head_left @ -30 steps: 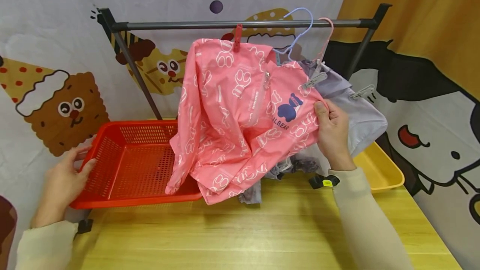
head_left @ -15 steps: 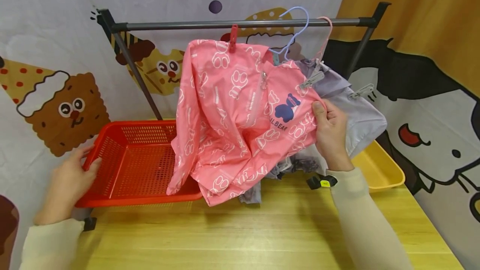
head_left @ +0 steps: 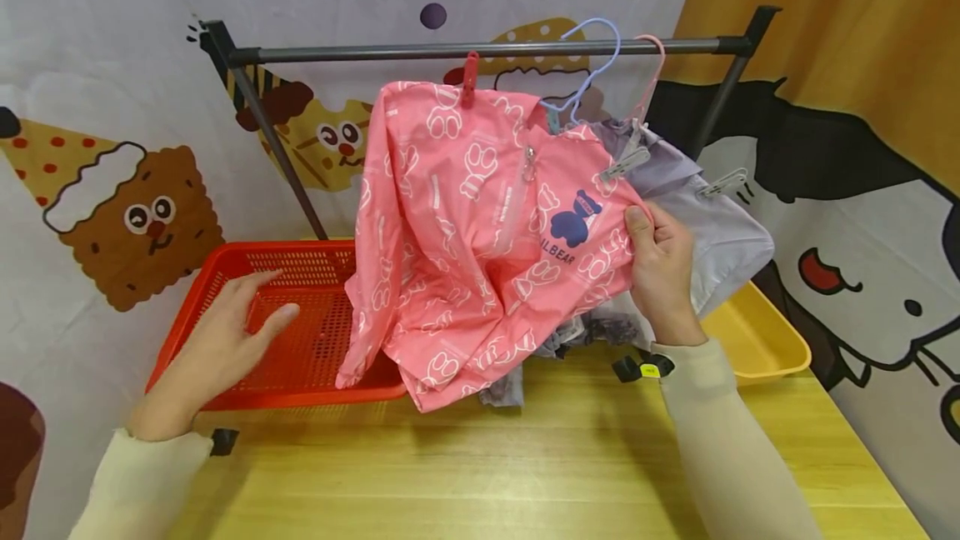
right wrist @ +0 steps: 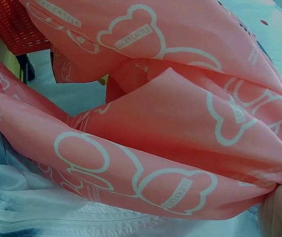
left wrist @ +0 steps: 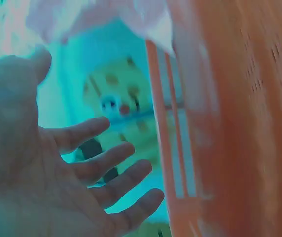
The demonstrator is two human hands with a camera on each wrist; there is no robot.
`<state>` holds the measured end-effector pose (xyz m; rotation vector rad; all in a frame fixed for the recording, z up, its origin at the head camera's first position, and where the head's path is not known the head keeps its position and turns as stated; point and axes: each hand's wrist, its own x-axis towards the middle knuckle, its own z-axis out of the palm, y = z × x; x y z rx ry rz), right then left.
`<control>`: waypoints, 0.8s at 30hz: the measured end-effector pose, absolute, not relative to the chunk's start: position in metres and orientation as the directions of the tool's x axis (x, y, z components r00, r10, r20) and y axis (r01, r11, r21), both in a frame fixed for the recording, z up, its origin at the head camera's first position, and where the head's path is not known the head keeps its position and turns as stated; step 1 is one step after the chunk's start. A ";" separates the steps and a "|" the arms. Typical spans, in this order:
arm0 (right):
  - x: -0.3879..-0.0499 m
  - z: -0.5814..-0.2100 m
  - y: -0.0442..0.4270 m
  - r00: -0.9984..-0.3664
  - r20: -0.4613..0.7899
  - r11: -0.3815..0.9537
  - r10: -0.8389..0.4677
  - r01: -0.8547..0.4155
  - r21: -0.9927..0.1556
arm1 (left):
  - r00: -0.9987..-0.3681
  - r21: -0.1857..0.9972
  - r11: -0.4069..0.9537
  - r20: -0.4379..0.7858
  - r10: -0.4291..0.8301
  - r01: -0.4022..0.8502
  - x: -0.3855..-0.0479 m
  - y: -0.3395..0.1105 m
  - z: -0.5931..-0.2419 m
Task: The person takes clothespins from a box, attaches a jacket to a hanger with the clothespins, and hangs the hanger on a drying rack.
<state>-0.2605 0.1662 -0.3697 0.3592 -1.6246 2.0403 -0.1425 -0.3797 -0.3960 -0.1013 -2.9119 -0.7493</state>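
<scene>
A pink jacket [head_left: 465,240] with white bear outlines and a blue bear print hangs in front of the rack, a red clothespin [head_left: 470,80] at its left shoulder and a pale clothespin [head_left: 626,164] at its right one. My right hand [head_left: 663,269] pinches the jacket's right edge between thumb and fingers. Over the red basket [head_left: 300,398] at the left hovers my left hand [head_left: 221,344], fingers spread and holding nothing. In the left wrist view that hand [left wrist: 82,158] is spread beside the basket's slotted wall [left wrist: 180,138]. A blue hanger [head_left: 592,65] shows behind the jacket's collar.
The dark rail [head_left: 337,52] of the rack crosses the back. Grey garments [head_left: 720,232] hang behind the jacket on the right, near a pink hanger [head_left: 660,65]. A yellow tray [head_left: 765,340] stands on the wooden table [head_left: 487,473] at the right.
My left hand has let go of the red basket's left rim and moved right, over the basket. The basket shifted slightly rightward earlier. My right hand keeps pinching the jacket, nearly still.
</scene>
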 end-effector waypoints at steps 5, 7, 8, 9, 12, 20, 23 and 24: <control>-0.262 -0.368 0.167 -0.837 0.502 -0.169 0.217 -0.539 -0.825 | -0.989 0.482 0.864 0.064 0.134 0.148 -0.154 -0.338 -0.387; -0.262 -0.368 0.167 -0.839 0.499 -0.173 0.219 -0.536 -0.826 | -0.986 0.477 0.864 0.043 0.161 0.162 -0.160 -0.326 -0.387; -0.262 -0.368 0.167 -0.840 0.496 -0.173 0.219 -0.534 -0.828 | -0.985 0.473 0.866 0.035 0.168 0.165 -0.163 -0.320 -0.388; -0.262 -0.368 0.167 -0.841 0.495 -0.170 0.217 -0.532 -0.830 | -0.984 0.468 0.868 0.029 0.173 0.166 -0.166 -0.316 -0.389; -0.261 -0.370 0.166 -0.846 0.491 -0.162 0.206 -0.524 -0.836 | -0.982 0.460 0.869 0.036 0.186 0.182 -0.175 -0.306 -0.392; -0.261 -0.373 0.167 -0.841 0.502 -0.150 0.205 -0.533 -0.832 | -0.977 0.406 0.890 0.043 0.208 0.207 -0.197 -0.288 -0.395; -0.261 -0.373 0.167 -0.844 0.495 -0.163 0.207 -0.529 -0.833 | -0.980 0.389 0.902 0.017 0.196 0.187 -0.203 -0.283 -0.394; -0.262 -0.372 0.167 -0.845 0.492 -0.165 0.207 -0.526 -0.834 | -0.982 0.382 0.907 0.004 0.189 0.176 -0.205 -0.282 -0.393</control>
